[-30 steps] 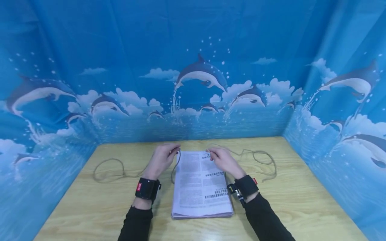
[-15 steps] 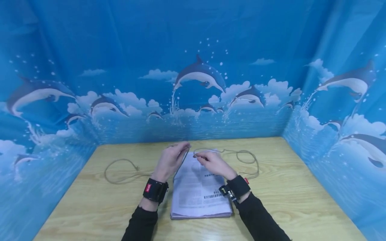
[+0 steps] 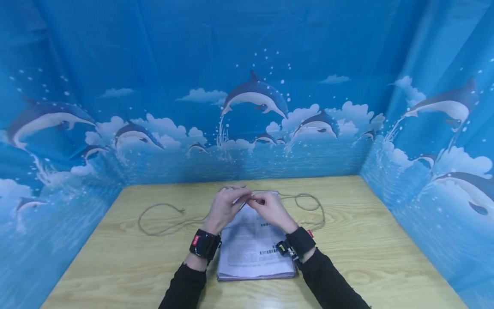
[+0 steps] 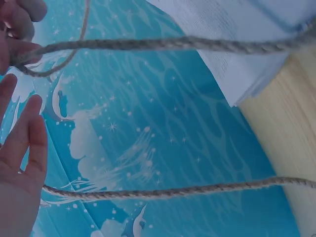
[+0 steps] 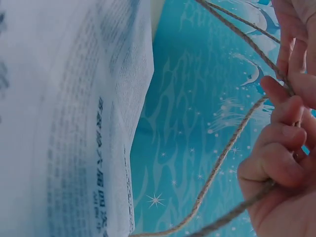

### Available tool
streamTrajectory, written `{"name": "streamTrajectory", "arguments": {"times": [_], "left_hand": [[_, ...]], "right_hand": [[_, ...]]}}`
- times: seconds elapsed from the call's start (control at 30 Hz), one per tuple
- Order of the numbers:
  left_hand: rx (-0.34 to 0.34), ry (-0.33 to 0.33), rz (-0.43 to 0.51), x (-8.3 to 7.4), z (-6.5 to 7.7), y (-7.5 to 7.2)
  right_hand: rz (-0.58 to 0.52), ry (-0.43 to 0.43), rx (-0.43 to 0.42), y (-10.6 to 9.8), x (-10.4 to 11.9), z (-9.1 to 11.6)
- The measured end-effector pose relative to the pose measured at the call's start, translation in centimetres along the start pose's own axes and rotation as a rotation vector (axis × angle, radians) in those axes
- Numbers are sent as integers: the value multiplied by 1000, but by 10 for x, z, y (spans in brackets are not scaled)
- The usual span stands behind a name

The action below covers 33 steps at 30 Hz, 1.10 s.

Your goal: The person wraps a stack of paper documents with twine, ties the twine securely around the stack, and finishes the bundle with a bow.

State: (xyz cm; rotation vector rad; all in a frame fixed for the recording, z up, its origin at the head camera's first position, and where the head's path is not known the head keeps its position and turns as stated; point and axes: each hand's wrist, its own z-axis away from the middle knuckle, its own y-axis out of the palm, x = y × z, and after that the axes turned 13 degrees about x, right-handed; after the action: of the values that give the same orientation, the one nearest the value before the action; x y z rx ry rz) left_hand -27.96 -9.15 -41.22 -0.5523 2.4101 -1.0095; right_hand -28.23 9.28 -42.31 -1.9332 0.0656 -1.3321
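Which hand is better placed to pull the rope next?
Probably the right hand: its fingers curl around the rope, while the left hand shows straighter fingers in its wrist view.

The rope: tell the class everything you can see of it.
The rope looks like twisted natural fibre, thin and grey-brown. Slack lengths lie on the table, in an open curve to the left, where one tip looks frayed, and in a loop to the right. Part of it is raised: the right hand grips it, and a strand runs to the left hand, whose grip is unclear.
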Motion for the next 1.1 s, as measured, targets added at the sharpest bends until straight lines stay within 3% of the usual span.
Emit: {"name": "streamTrajectory", "arguments": {"times": [0.1,0.23,0.33,0.4,0.5,0.63,0.7,0.8,0.93,1.1], "left_hand": [[12,-37,29,0,0,2],[112,-197,75,0,4,5],[176,-288,98,1,7,7],[176,-319,97,2,9,6],[150,-345,140,4,9,3],[125,-364,338,7,11,-3],[159,-381,409,8,12,-5],[293,-426,492,9,13,-4],[449,-484,516,11,17,2],[436,-533,437,8,19,10]], "right_hand": [[30,-11,-55,1,0,-1],[11,4,-72,2,-1,-3],[-41,56,-66,2,-2,-4],[-95,102,-59,2,-4,-4],[-247,177,-39,1,-7,-4],[-473,223,2,-2,-10,-4],[-564,230,18,-3,-13,-4],[-693,248,13,-2,-15,-5],[-846,281,-1,-1,-17,-6],[-1003,254,42,-1,-19,-6]]}}
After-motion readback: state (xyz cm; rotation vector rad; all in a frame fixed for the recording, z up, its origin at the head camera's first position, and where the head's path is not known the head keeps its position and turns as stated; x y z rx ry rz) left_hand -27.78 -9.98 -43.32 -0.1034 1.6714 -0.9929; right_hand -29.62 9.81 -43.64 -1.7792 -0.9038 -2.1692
